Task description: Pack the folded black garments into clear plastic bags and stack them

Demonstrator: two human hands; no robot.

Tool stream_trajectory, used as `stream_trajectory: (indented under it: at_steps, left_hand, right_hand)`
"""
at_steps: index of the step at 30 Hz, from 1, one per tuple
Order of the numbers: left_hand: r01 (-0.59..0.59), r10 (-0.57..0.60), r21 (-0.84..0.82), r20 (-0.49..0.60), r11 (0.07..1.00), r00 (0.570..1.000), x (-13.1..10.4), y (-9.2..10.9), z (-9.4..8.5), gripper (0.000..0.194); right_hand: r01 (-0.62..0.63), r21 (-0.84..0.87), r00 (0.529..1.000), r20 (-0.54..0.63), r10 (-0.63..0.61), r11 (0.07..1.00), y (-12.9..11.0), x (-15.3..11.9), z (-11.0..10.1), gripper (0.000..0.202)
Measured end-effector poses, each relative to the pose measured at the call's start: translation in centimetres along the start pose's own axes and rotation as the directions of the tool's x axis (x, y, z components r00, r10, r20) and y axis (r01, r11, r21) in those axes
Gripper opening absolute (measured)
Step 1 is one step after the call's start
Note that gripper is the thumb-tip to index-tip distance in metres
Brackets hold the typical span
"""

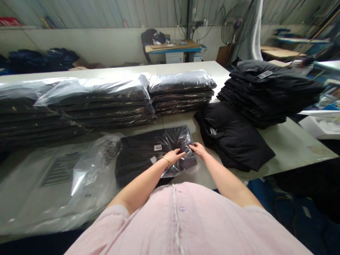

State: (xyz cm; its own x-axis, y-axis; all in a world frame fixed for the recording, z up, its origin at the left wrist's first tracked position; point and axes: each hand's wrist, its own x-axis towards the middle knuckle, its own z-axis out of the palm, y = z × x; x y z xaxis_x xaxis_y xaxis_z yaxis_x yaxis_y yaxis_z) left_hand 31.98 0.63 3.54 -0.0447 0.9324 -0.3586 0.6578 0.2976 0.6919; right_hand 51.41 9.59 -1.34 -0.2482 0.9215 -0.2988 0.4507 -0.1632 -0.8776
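Observation:
A folded black garment (140, 148) in a clear plastic bag (190, 136) lies flat on the table before me, with a white barcode label (157, 147) on top. My left hand (173, 157), with a gold bangle at its wrist, rests on the package's right half, fingers stretched out and slightly apart on the creased plastic. At the package's right end, my right hand (199, 149) pinches the edge of the plastic bag between thumb and fingers. The plastic wrinkles towards both hands.
Stacks of bagged black garments (183, 92) line the back of the table. Unbagged black garments (233, 138) lie at right beside a tall pile (265, 92). Loose clear bags (87, 173) spread out on the left. A white box (318, 127) stands far right.

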Motion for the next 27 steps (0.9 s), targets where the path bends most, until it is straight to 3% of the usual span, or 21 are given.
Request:
stream_trajectory:
  at_steps: [2, 5, 10, 12, 16, 18, 20, 22, 24, 27]
  left_hand:
    - [0.052, -0.052, -0.028, 0.01, 0.998, 0.999, 0.1, 0.8, -0.2, 0.075]
    - [0.118, -0.126, -0.119, -0.067, 0.986, 0.99, 0.5, 1.3, -0.1, 0.07]
    - [0.122, -0.183, -0.247, -0.242, 0.961, 0.953, 1.3, 0.5, 0.4, 0.049]
    - [0.138, -0.22, -0.274, -0.294, 0.952, 0.93, 1.5, 0.0, 0.2, 0.041]
    - [0.043, -0.203, -0.409, -0.356, 0.912, 0.912, 1.4, 0.0, -1.2, 0.036]
    - [-0.041, -0.177, -0.499, -0.382, 0.865, 0.907, 1.3, 0.6, -2.1, 0.038]
    - [-0.128, -0.154, -0.603, -0.394, 0.787, 0.906, 1.1, 1.4, -3.0, 0.041]
    - [-0.201, -0.136, -0.705, -0.39, 0.68, 0.911, 0.8, 2.5, -3.6, 0.045]
    - [-0.237, -0.108, -0.787, -0.358, 0.569, 0.928, 0.3, 3.5, -4.0, 0.048]
    - [-0.217, -0.043, -0.858, -0.267, 0.466, 0.963, -1.1, 4.8, -4.5, 0.049]
  right_hand:
    - [0.041, 0.153, 0.994, 0.091, -0.055, 0.987, -1.3, -0.2, 0.5, 0.051]
    - [0.047, 0.345, 0.97, 0.207, -0.125, 0.938, -3.3, -0.7, 1.3, 0.056]
    - [-0.047, 0.467, 0.921, 0.362, -0.142, 0.883, -4.9, -1.5, 2.5, 0.059]
    - [-0.03, 0.503, 0.916, 0.36, -0.177, 0.864, -4.6, -1.8, 2.9, 0.053]
    - [0.03, 0.518, 0.972, 0.183, -0.145, 0.855, -2.4, -2.9, 3.4, 0.052]
    - [0.01, 0.454, 0.967, 0.223, -0.125, 0.891, -1.0, -3.8, 3.9, 0.066]
    - [0.014, 0.366, 0.913, 0.375, -0.162, 0.931, 0.1, -4.9, 4.7, 0.079]
    - [0.062, 0.306, 0.849, 0.484, -0.211, 0.95, 0.5, -6.0, 6.2, 0.079]
    - [0.145, 0.295, 0.85, 0.451, -0.271, 0.944, 0.1, -6.9, 8.1, 0.069]
    - [0.223, 0.28, 0.914, 0.274, -0.3, 0.934, -1.8, -7.7, 10.7, 0.055]
